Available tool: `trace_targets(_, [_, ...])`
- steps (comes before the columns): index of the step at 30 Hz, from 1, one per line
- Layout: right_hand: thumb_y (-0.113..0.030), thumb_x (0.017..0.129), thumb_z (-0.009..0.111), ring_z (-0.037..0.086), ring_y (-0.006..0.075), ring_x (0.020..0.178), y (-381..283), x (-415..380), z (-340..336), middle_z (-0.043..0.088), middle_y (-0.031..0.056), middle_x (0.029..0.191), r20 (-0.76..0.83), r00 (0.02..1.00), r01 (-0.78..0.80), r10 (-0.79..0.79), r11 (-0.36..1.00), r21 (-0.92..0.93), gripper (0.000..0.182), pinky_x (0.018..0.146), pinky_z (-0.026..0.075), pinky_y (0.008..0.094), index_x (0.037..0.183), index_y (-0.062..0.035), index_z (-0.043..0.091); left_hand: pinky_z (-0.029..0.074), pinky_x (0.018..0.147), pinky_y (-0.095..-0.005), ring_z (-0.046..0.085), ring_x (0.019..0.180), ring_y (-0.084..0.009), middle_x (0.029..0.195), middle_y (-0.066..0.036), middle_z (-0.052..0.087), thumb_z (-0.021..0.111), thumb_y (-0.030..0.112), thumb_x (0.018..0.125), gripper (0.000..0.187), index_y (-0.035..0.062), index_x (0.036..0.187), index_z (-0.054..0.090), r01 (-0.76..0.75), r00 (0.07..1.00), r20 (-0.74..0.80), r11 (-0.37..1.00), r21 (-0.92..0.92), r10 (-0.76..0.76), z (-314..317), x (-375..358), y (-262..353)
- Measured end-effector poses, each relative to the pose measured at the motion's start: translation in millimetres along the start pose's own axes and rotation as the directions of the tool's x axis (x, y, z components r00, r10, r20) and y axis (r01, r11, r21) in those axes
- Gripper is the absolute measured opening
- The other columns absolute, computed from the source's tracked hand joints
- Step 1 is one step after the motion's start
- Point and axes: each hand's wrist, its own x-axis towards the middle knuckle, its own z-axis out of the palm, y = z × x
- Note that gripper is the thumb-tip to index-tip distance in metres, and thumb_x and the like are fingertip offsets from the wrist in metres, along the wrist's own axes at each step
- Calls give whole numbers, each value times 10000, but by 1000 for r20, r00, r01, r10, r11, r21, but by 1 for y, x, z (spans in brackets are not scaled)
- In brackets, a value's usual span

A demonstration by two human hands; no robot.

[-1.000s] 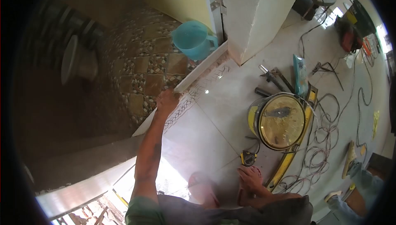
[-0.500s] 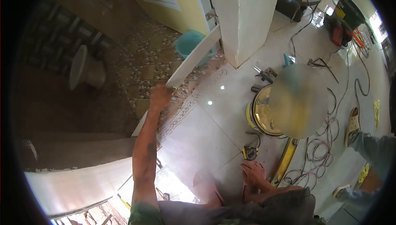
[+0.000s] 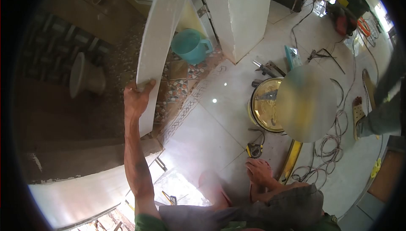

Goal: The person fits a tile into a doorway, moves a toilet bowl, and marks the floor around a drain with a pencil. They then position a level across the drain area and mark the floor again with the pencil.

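Observation:
My left hand (image 3: 137,100) grips the edge of a long white board (image 3: 158,40), with the thumb lying on its face. The board stands steeply tilted in the doorway, its upper end running out of the top of the view. Behind it on the pebble-patterned floor sits a turquoise pitcher (image 3: 188,47) with a handle. My right hand is out of view.
A yellow-lidded bucket (image 3: 265,108) stands right, partly behind a blurred disc. Near my feet lie a tape measure (image 3: 254,149) and a yellow spirit level (image 3: 291,159). Cords (image 3: 330,150) coil beside another person's leg (image 3: 382,116). A toilet (image 3: 86,78) is at left.
My left hand has moved left and slightly up with the board. The board has turned, showing more of its broad face. The other person's leg at right has shifted.

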Motion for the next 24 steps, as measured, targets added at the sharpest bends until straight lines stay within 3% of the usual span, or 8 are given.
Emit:
trace_targets(4, [-93,763,619,601,273,941,-55,37,-60,596,53,1064,40,999,-12,12,1000,4,193,837,457,409,955,-75,637,516,663,-298,663,743,-173,881,-126,713,748,219,816,346,-50,1024,684,48,998,39,973,-227,-40,2,-17,53])
trace_targets(9, [-109,747,633,601,279,975,-50,27,-45,609,67,1084,13,1000,7,-7,1000,18,208,857,456,407,951,-73,653,535,672,-305,661,735,-171,891,-133,703,743,205,823,356,-60,1047,663,38,999,50,923,-384,-21,19,-19,68])
trace_targets(11, [-112,746,638,595,284,1003,-37,30,-33,611,74,1092,-14,1000,25,-24,999,27,214,870,451,413,955,-72,656,536,675,-308,662,748,-170,890,-129,703,727,196,837,334,-45,1059,660,-48,998,10,949,-312,54,18,-17,58])
trace_targets(15, [-114,762,636,576,304,1045,-25,18,-14,612,88,1103,10,999,-48,49,998,-42,209,890,437,436,965,-68,654,525,668,-309,655,757,-158,903,-102,712,707,226,853,294,-17,1016,682,24,999,49,938,-347,-8,-5,-48,69])
trace_targets(17, [-117,779,627,567,320,1057,-27,14,-11,608,99,1113,30,999,-29,31,997,-69,203,896,432,445,974,-64,651,516,646,-322,660,738,-182,870,-126,708,716,236,849,327,-28,1036,665,104,988,123,987,-125,-89,-22,-72,69])
trace_targets(20, [-119,803,610,554,342,1072,-28,13,-9,597,124,1137,83,996,17,-10,997,-79,199,901,429,452,988,-54,644,527,658,-333,664,742,-204,844,-151,690,738,216,825,341,-37,1039,660,86,988,132,996,-29,-82,-34,-131,49])
trace_targets(22, [-114,811,602,546,352,1082,-29,19,-7,588,142,1153,94,995,50,-38,991,-123,198,900,428,456,993,-44,637,534,661,-364,681,770,-282,899,-201,675,743,219,825,362,-25,1074,644,-152,988,-11,985,77,153,-25,-176,8])
trace_targets(24, [-103,815,601,541,355,1086,-23,20,-6,580,152,1161,155,987,73,-46,982,-173,193,900,427,457,993,-35,632,485,667,-433,614,773,-344,839,-180,618,662,138,857,253,27,1083,632,-106,994,27,988,108,104,-27,-219,-22])
